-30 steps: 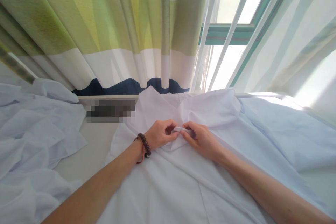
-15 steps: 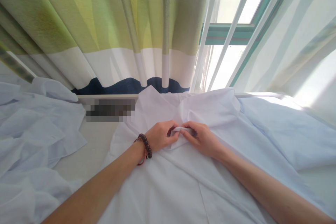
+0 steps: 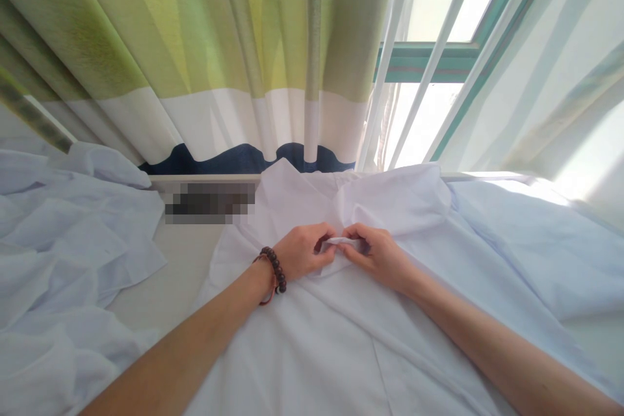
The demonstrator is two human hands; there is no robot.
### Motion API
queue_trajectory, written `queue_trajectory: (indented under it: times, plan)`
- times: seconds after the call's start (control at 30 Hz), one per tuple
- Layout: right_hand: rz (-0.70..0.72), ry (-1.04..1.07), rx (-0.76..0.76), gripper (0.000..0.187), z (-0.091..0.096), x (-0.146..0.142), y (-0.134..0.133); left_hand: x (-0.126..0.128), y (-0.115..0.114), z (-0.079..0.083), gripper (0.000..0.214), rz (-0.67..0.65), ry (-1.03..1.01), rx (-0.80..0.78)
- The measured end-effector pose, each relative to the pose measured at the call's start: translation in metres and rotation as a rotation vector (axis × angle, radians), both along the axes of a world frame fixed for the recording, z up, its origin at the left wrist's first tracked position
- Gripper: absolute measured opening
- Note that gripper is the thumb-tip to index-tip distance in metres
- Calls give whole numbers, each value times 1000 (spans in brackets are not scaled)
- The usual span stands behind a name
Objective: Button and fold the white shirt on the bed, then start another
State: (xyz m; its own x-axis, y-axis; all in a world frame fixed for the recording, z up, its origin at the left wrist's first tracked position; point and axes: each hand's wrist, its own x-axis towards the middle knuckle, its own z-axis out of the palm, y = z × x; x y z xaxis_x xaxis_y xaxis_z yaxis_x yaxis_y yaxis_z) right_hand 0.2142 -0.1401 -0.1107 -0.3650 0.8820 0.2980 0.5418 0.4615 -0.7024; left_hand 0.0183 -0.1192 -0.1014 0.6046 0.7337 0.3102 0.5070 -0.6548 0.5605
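Note:
A white coat [image 3: 312, 338] lies spread in front of me, its upper end near the back rail and its folds running toward me. My left hand [image 3: 307, 250], with a dark bead bracelet [image 3: 275, 270] at the wrist, pinches a small raised edge of the cloth near the middle of the coat. From the other side, my right hand [image 3: 375, 253] pinches the same edge, thumb and index finger closed. The fingertips of both hands almost meet. Whatever small detail lies between them is hidden by the fingers and cloth.
Crumpled white cloth [image 3: 73, 240] is heaped at the left, by a blurred-out dark patch [image 3: 209, 201]. Behind hangs a green, white and navy curtain [image 3: 195, 45]. White bars [image 3: 429, 71] stand before a window at the back right.
The whole view has shifted very slightly, so everything appears a little farther right. Both hands keep their pinch on the coat, with hardly any movement.

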Motion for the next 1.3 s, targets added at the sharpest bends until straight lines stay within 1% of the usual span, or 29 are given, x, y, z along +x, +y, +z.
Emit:
queue_trajectory:
  times: [0.1,0.23,0.33,0.77,0.9,1.07,1.3]
  plan:
    - [-2,-15,-5,14,1,-1,-1,0,1,2,11,-10,-25,-60]
    - [0,-27,-5,15,2,-1,-2,0,1,6,13,-22,-59,-179]
    - [6,-32,-1,15,2,-1,-3,0,1,8,14,-20,-63,-208]
    - [16,-25,1,16,3,-1,-1,0,2,4,13,-15,-37,-182]
    - [15,-26,-9,16,2,-1,-2,1,2,2,13,-19,-7,-131]
    - [7,-26,-20,12,2,-1,-3,1,0,0,16,-27,33,-37]
    - [9,-26,-22,12,3,-1,-3,2,-1,1,15,-36,41,-28]
